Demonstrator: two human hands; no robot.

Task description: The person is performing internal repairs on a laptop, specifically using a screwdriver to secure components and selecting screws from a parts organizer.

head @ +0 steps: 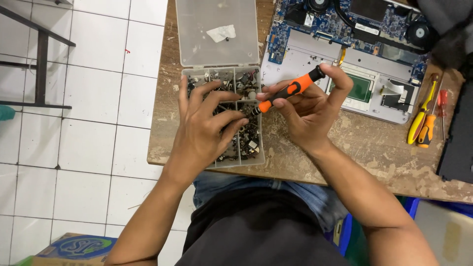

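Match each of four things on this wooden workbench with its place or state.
Things:
1. orange-and-black precision screwdriver
2. clear plastic compartment box of screws
3. opened silver laptop
4. yellow-handled screwdriver

Places or states:
A. lying by the laptop's right side
B. held in the right hand
C. under the left hand
D. circuit board exposed

Pairs: 1-B, 2-C, 3-D, 4-A

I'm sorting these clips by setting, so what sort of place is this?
Probably a small electronics repair bench: an opened laptop with bare circuit board, a compartment box of screws, and screwdrivers on a worn wooden table.
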